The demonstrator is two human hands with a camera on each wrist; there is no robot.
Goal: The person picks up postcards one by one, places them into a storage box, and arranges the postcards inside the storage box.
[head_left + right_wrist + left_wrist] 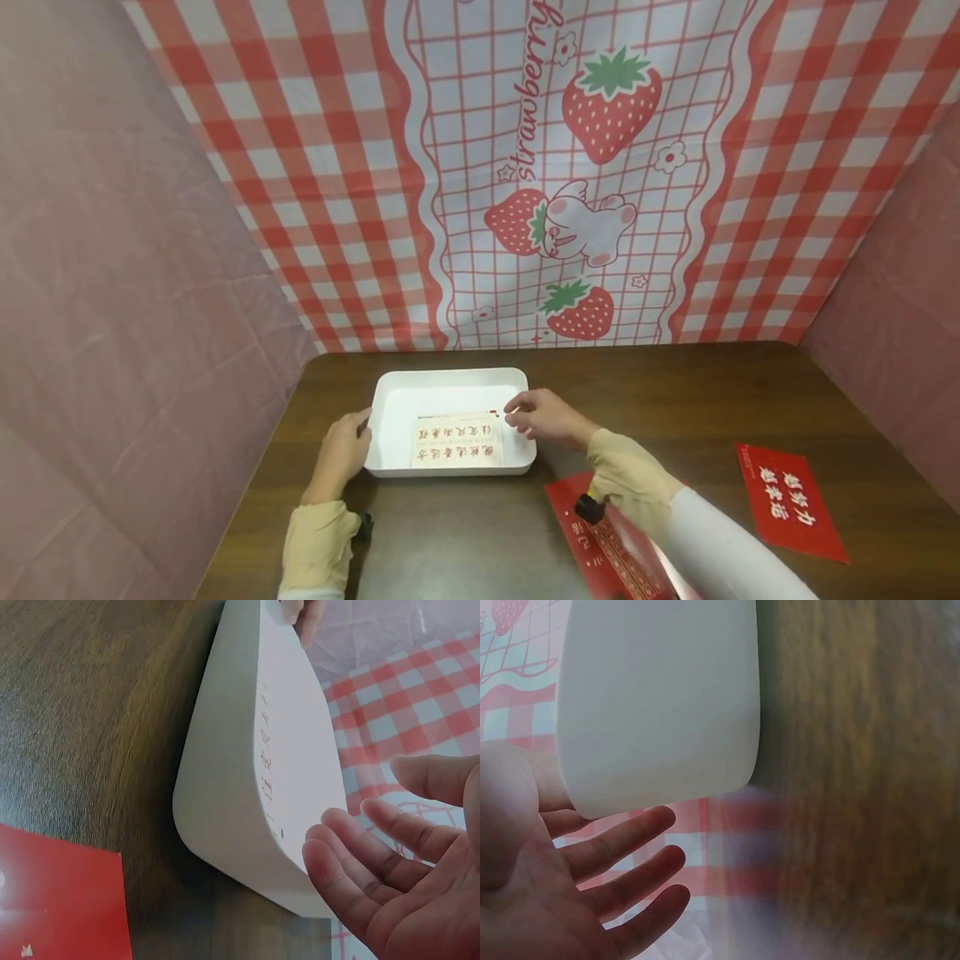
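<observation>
— Head view: where does the white tray sit?
— On the brown table, at twelve o'clock from the person, a cream card inside.
— And the hands?
— Left hand rests relaxed against the tray's nine o'clock wall; right hand, fingers loosely spread, hovers at the three o'clock rim, gripping nothing.
— Handling?
— Probably light, stiff, smooth plastic; grip opposite rims.

Even, soft, bright light from above, no hard glare. Head view sharp, wide-angle bowing at the edges; faint shadow under the white tray. Left wrist view: table smeared, out of focus. Right wrist view sharper, mild blur on the wood grain.
</observation>
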